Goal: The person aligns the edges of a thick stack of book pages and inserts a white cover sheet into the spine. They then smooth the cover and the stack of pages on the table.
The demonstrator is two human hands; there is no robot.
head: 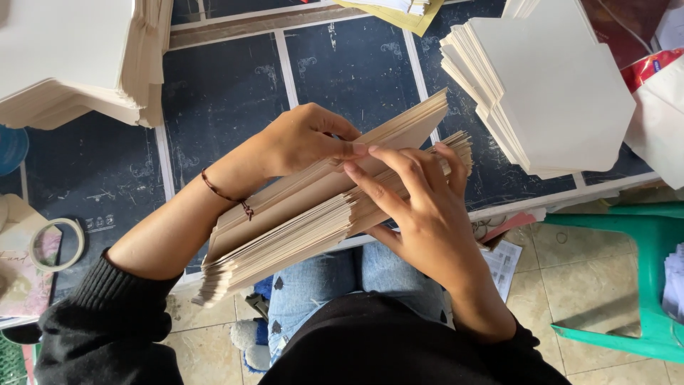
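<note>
A thick stack of cream paper sheets (285, 221) rests tilted over my lap, fanned along its edge. My left hand (303, 139) grips the top of the stack from the far side, thumb and fingers pinching the upper sheets. My right hand (420, 207) holds the stack from the near side, its fingers spread across the sheet edges beside my left fingertips. A thin brown cord bracelet (224, 192) circles my left wrist.
A dark tiled floor mat (228, 93) lies under the work. A tall pile of cut cream sheets (556, 85) sits at upper right, another pile (71, 57) at upper left. A tape roll (57, 244) lies at left. A green plastic stool (641, 278) stands at right.
</note>
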